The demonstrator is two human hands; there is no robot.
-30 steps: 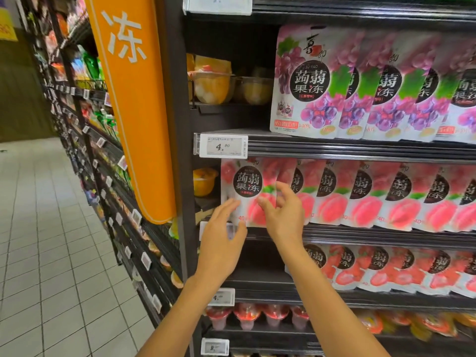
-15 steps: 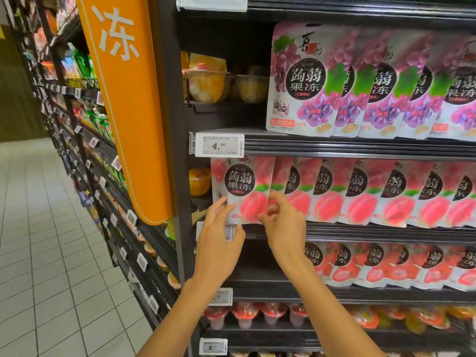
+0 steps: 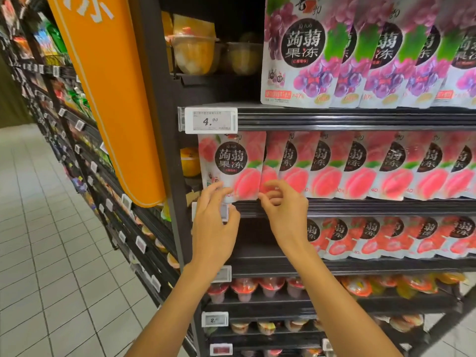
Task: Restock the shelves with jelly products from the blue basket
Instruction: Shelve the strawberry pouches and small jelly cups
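Front peach pouch (image 3: 231,168) stands at the left end of the middle shelf (image 3: 360,206), first in its row; blue basket not in view. My left hand (image 3: 215,228) is loosely open, fingertips touching the pouch's lower left corner; right hand (image 3: 286,212) fingers curl at the lower right corner, grip unconfirmed through blur. I should level both corners, label facing out.
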